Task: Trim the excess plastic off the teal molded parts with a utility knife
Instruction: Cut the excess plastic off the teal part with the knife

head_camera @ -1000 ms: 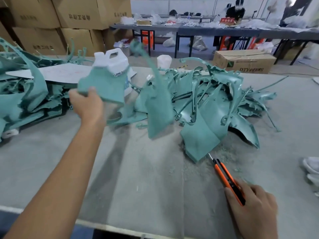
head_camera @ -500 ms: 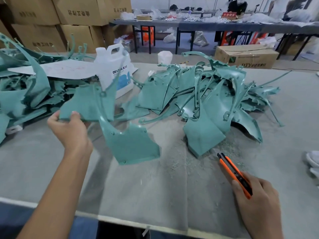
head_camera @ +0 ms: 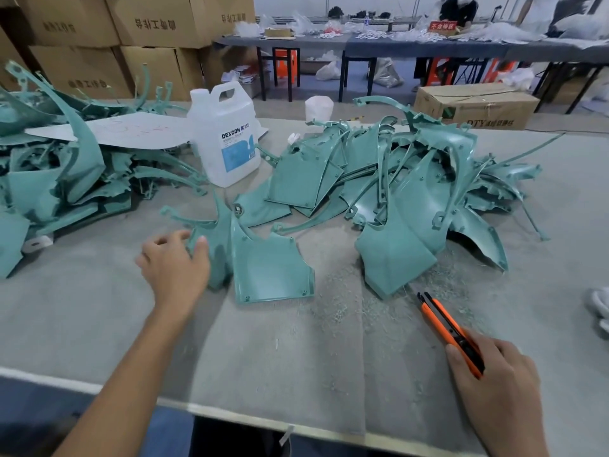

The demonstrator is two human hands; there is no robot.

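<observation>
One teal molded part [head_camera: 270,265] lies flat on the grey felt table [head_camera: 296,357], just in front of me. My left hand [head_camera: 174,268] is at its left edge, thumb touching the plastic, fingers loose and blurred. My right hand [head_camera: 494,384] grips an orange and black utility knife [head_camera: 451,331] low over the table at the right. The knife's tip points up-left toward a big heap of teal parts [head_camera: 412,192].
A second heap of teal parts [head_camera: 49,176] fills the left, under a cardboard sheet [head_camera: 131,130]. A white jug [head_camera: 224,140] stands between the heaps. Teal shavings [head_camera: 346,291] litter the felt. Cardboard boxes [head_camera: 474,107] and other work tables stand behind.
My left hand has brought the teal part down from the air and laid it on the table, loosening its hold. The right hand with the knife has barely moved.
</observation>
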